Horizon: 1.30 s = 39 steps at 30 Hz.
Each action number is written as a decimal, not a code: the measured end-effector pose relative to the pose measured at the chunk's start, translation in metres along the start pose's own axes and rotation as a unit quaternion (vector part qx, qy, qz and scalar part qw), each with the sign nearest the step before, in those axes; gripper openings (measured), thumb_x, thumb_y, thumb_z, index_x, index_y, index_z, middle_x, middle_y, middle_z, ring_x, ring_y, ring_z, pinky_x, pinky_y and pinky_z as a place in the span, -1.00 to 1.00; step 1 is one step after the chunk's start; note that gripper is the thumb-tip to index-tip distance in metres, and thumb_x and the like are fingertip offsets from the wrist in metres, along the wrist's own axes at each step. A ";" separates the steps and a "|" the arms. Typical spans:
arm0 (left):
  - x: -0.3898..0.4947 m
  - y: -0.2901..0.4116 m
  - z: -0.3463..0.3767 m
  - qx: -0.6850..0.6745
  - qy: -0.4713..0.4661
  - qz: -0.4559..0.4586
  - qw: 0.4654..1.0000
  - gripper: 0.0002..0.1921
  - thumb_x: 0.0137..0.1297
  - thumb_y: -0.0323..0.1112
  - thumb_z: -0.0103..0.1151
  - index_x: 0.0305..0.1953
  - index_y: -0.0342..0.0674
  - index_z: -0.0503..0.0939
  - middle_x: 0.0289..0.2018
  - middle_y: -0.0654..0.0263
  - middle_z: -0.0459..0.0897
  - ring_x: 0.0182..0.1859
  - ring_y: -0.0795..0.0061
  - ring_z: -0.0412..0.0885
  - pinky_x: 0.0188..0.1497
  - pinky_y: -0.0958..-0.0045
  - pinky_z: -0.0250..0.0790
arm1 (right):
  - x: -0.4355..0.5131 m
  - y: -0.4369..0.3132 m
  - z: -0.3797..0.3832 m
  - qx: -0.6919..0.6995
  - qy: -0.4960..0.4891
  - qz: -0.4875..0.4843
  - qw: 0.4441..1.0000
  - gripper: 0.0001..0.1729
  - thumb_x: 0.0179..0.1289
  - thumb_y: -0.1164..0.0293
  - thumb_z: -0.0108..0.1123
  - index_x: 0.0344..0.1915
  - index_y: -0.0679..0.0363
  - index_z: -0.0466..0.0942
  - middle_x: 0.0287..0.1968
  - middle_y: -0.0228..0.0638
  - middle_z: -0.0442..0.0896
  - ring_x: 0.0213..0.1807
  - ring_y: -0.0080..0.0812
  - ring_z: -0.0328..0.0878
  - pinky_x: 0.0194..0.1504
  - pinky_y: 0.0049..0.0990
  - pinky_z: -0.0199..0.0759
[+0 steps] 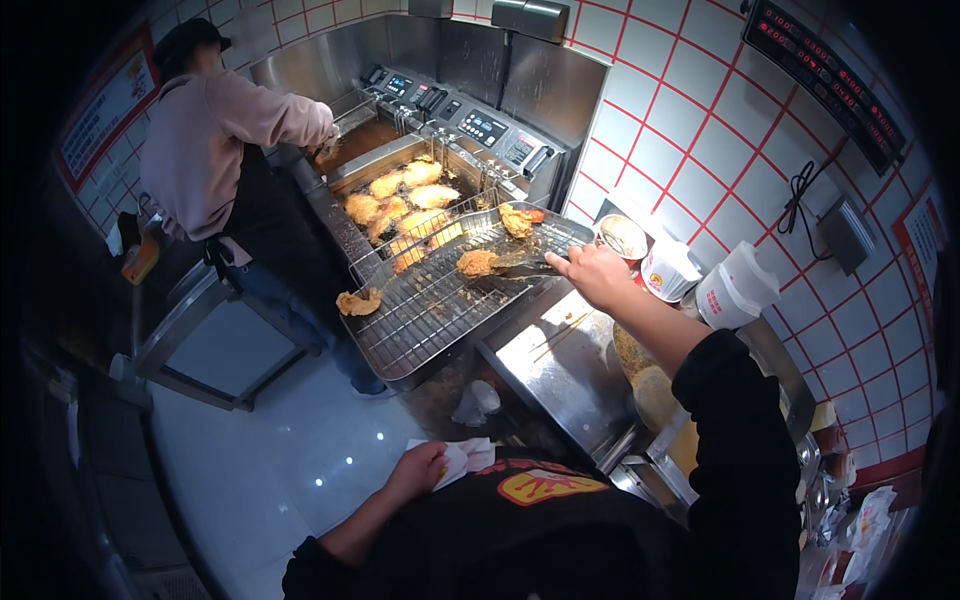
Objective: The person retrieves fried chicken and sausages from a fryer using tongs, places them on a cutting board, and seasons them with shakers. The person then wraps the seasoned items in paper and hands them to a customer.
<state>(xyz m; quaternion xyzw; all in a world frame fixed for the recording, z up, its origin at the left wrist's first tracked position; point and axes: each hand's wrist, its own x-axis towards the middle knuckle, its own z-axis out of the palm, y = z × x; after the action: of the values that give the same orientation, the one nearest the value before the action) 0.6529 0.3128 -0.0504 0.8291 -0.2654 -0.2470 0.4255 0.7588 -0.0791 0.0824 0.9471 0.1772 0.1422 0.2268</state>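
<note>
My right hand (596, 276) grips black tongs (529, 266), whose tips meet a piece of fried chicken (477, 263) over a wire draining rack (420, 322). Whether the tips are clamped on the piece is hard to tell. A second fried piece (519, 221) lies at the rack's far end, with something reddish beside it. Another piece (358, 302) rests at the left edge. Close to my body, my left hand (418, 474) holds a white paper bag (454, 463) bearing print.
Behind the rack, several battered pieces (420, 196) fry in a deep fryer (330, 206). A co-worker (202, 142) stands at the left, reaching over another vat (367, 142). Paper tubs (666, 271) and stacked white cups (735, 289) line the right wall beside a steel counter (555, 367).
</note>
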 end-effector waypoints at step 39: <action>0.092 0.087 0.085 0.153 -0.313 0.231 0.908 -0.93 0.20 -0.45 0.05 -0.32 -0.29 0.50 -0.44 0.04 0.56 -0.35 0.10 0.58 -0.31 0.31 0.40 | -0.441 -0.173 -0.197 0.286 -0.142 0.729 0.606 -0.22 0.07 0.05 0.23 0.24 0.13 0.23 -0.32 -0.17 0.58 -0.28 -0.19 0.59 -0.28 -0.32 0.45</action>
<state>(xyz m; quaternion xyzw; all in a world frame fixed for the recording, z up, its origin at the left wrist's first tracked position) 0.6461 0.1608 -0.0382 0.6799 -0.6037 -0.3446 0.2336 0.2477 -0.0364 0.0842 0.7879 -0.5746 0.0660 -0.2115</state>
